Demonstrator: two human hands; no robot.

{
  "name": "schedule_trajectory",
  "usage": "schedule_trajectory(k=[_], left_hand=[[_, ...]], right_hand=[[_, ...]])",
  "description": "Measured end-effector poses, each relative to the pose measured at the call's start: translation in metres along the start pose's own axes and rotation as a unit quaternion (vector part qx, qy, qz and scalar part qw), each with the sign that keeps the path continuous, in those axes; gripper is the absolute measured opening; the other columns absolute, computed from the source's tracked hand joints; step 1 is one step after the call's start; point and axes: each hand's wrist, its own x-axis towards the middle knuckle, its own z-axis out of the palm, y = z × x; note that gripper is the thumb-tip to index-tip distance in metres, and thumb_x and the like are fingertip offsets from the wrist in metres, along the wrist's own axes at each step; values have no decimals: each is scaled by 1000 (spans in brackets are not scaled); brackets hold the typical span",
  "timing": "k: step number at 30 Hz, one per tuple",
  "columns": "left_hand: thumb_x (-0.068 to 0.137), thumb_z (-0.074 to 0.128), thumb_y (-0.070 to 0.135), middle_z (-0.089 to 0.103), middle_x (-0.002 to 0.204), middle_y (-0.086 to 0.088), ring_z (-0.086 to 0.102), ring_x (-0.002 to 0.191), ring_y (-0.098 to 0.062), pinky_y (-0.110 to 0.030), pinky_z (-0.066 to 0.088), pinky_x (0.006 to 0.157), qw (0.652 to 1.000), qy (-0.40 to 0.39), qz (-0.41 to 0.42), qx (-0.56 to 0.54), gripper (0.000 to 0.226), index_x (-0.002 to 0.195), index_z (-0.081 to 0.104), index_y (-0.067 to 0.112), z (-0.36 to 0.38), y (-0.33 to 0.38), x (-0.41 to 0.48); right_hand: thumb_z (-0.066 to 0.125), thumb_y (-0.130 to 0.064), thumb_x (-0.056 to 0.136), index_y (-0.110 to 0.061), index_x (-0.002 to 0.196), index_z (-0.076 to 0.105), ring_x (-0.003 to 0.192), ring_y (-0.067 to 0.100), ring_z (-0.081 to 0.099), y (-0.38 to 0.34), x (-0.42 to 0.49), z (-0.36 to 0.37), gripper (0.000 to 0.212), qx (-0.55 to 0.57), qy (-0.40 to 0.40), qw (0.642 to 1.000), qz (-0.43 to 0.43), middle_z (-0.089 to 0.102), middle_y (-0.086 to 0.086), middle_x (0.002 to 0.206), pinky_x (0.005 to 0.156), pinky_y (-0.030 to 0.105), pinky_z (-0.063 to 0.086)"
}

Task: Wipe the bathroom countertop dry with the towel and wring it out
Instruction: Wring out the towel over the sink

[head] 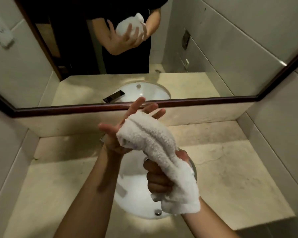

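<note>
Room: bathroom with pale tiled walls; a beige stone countertop (230, 169) surrounds a round white sink (127, 191).
Background: a dark-framed mirror (213, 48) hangs beyond the sink and reflects the hands and towel.
Countertop: mottled, with a thin crack line to the right of the sink.
Towel (153, 140): white terry with a nubby pile, bunched into a thick roll with lengthwise folds; it is held in the air directly above the sink, slanting from the far side down to the near side.
Left hand (112, 134): palm up, fingers straight and spread; the roll's far end rests across it, over the sink's far rim.
Right hand (157, 177): fist wrapped tightly around the roll's lower part, above the bowl; the loose end hangs past the wrist.
Sink fitting (158, 212): a small chrome piece on the near wall of the bowl.
</note>
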Motion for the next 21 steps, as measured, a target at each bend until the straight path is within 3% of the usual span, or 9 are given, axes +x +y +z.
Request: schedule_trajectory(k=[3, 5, 7, 8, 11, 13, 16, 19, 21], left_hand=[[76, 85, 55, 31, 166, -18, 18, 156, -46, -68, 19, 123, 997, 56, 21, -45, 110, 162, 27, 19, -1, -21, -15], [77, 87, 48, 49, 153, -18, 43, 146, -40, -60, 37, 117, 987, 158, 1, -17, 98, 155, 38, 15, -2, -16, -18], [70, 93, 49, 61, 130, -18, 67, 118, -31, -47, 58, 97, 959, 281, -40, 32, 98, 145, 44, 10, -4, -2, -16], [67, 93, 50, 62, 123, -18, 70, 110, -30, -44, 60, 92, 946, 315, -58, 45, 94, 140, 48, 9, -7, 4, -16], [75, 82, 41, 70, 107, -15, 68, 103, -30, -46, 54, 95, 916, 384, -66, 94, 42, 107, 75, 14, -16, 12, -16], [76, 75, 39, 67, 105, -19, 66, 101, -33, -44, 56, 90, 895, 423, -72, 121, 41, 105, 71, 10, -17, 13, -16], [74, 81, 34, 65, 98, -13, 67, 90, -24, -35, 58, 72, 851, 462, -96, 231, 45, 108, 61, 11, -14, 8, -11], [88, 80, 26, 66, 95, -9, 68, 85, -23, -31, 57, 57, 765, 536, -127, 333, 28, 104, 60, 15, -10, -6, -5], [90, 77, 26, 66, 93, -6, 67, 84, -23, -34, 58, 63, 705, 574, -125, 397, 25, 103, 59, 15, -11, -18, -3]], right_hand=[[34, -32, 93, -20, 62, 39, 30, 7, 24, 2, 5, 6, 34, 63, -46, 997, -3, 27, -5, 50, 30, 14, 24], [47, -36, 84, -21, 71, 38, 32, 8, 29, 2, 22, -3, 22, 56, -64, 996, 8, 28, -5, 53, 32, 15, 28], [70, -44, 76, -14, 88, 54, 43, 13, 46, -1, 40, -17, 36, 40, -141, 987, 60, 36, 0, 66, 43, 22, 42], [81, -48, 71, -8, 101, 62, 53, 16, 55, -3, 46, -25, 53, 28, -158, 984, 75, 42, 2, 78, 51, 26, 48], [99, -46, 56, 1, 113, 70, 73, 20, 68, -13, 53, -40, 80, -69, -143, 987, 40, 62, 12, 103, 66, 34, 57], [96, -32, 65, -1, 114, 67, 75, 23, 71, -17, 50, -35, 65, -200, -97, 975, -18, 71, 14, 100, 64, 39, 56], [86, -9, 80, -13, 118, 66, 89, 18, 74, -12, 51, -22, 43, -386, -4, 919, -77, 77, 4, 98, 69, 31, 59], [88, -19, 71, -24, 110, 64, 88, 14, 73, -2, 70, -21, 46, -516, 108, 841, -123, 75, -3, 95, 72, 33, 61], [84, -31, 67, -23, 111, 54, 88, 20, 70, 6, 87, -25, 53, -604, 175, 766, -135, 71, -2, 96, 76, 40, 61]])
